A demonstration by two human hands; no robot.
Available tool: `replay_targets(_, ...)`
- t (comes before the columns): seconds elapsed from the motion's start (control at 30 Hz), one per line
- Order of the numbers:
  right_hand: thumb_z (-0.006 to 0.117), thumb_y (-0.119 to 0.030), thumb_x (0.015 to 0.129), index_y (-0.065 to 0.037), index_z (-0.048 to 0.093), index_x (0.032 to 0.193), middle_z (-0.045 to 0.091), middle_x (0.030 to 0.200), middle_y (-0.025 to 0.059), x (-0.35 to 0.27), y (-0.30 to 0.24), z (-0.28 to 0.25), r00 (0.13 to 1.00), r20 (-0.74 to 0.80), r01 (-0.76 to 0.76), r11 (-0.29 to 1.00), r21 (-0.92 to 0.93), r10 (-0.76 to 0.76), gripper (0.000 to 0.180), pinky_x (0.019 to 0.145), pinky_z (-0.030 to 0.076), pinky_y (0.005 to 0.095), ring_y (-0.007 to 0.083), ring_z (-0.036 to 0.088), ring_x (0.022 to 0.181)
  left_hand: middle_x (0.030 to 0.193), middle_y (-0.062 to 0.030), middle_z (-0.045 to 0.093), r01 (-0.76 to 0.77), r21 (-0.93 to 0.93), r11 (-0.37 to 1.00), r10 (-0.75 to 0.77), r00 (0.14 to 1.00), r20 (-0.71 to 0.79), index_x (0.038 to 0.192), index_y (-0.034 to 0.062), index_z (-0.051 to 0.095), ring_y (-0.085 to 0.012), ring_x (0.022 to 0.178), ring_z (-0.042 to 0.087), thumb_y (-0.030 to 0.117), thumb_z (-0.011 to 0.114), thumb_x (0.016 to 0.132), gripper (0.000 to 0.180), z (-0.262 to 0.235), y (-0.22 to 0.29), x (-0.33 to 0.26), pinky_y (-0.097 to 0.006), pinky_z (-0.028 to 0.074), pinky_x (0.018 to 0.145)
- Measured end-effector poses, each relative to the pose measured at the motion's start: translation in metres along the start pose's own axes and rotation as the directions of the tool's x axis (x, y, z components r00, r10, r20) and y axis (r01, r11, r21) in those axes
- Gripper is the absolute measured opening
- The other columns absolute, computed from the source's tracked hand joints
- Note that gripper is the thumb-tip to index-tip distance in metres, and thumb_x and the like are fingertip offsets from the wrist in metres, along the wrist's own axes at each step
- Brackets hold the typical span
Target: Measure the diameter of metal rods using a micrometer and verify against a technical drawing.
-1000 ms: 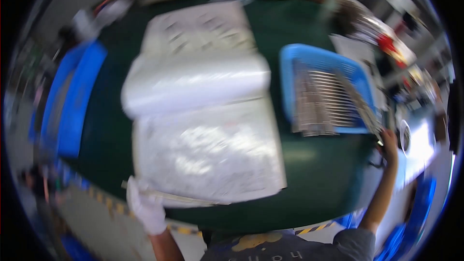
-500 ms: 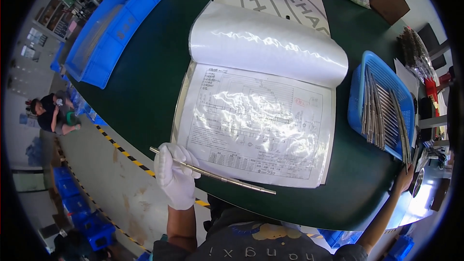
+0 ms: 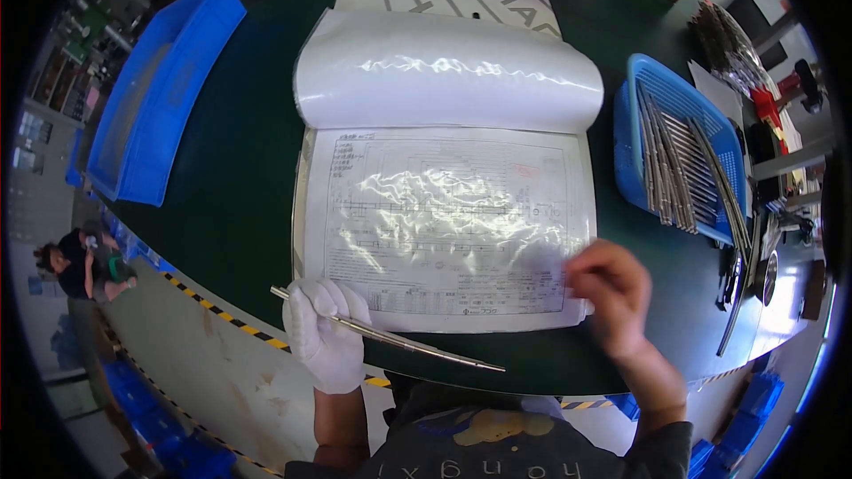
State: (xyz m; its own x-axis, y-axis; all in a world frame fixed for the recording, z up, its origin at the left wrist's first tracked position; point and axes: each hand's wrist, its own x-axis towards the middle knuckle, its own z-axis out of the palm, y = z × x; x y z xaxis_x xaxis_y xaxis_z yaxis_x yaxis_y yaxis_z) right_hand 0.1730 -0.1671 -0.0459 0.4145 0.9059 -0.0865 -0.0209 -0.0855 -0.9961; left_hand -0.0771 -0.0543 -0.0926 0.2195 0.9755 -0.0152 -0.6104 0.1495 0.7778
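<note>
In the head view, the slender metal rod (image 3: 404, 343) looks hard, smooth and shiny, so it should prove stiff and fairly light, though slippery against a glove; its slight curve may be only the lens's bending of straight edges. It seems unlikely to break, but its thinner right-hand end is probably the part most easily marked or bent, so a hold on the thicker shank, closer to mid-length, would likely balance best. The rod lies in the white-gloved left hand (image 3: 327, 333), whose fingers are folded around it toward its left end: a short piece pokes out to the left of them, while the longer part slants down to the right, over the near margin of the green table (image 3: 240, 168) and below the lower edge of the sleeved drawing sheet (image 3: 448, 257); whether its tip touches the table cannot be told. The bare right hand (image 3: 617, 293) is blurred near the sheet's lower right corner, apart from the rod, its fingers curled; whether they grip anything cannot be told. Beyond it, similar rods (image 3: 664, 160) lie in the light-blue basket (image 3: 627, 115), well apart from the gloved fingers.
</note>
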Motion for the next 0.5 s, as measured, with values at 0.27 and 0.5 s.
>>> replay_targets(0.27, 0.053, 0.012, 0.085, -0.002, 0.058, 0.095, 0.057, 0.090, 0.0020, 0.083, 0.040, 0.182, 0.940, 0.320, -0.136, 0.737, 0.662, -0.115, 0.018, 0.071, 0.044, 0.0205, 0.0062, 0.054, 0.082, 0.059, -0.0022, 0.038, -0.071, 0.070, 0.995, 0.076, 0.994, -0.072, 0.076, 0.0092, 0.041, -0.0127, 0.049, 0.035, 0.030, 0.033, 0.104, 0.036, 0.017, -0.007, -0.001, -0.027, 0.034, 0.050)
replay_targets(0.5, 0.052, 0.013, 0.080, -0.002, 0.061, 0.090, 0.057, 0.087, 0.0046, 0.070, 0.057, 0.104, 0.934, -0.015, 0.340, 0.880, 0.331, -0.356, 0.020, 0.065, 0.043, 0.0220, 0.0093, 0.054, 0.075, 0.057, -0.0011, 0.037, -0.049, -0.002, 0.999, 0.049, 0.999, 0.005, 0.076, 0.0090, 0.042, -0.0109, 0.050, 0.032, 0.026, 0.031, 0.105, 0.036, 0.005, -0.003, 0.003, -0.026, 0.032, 0.049)
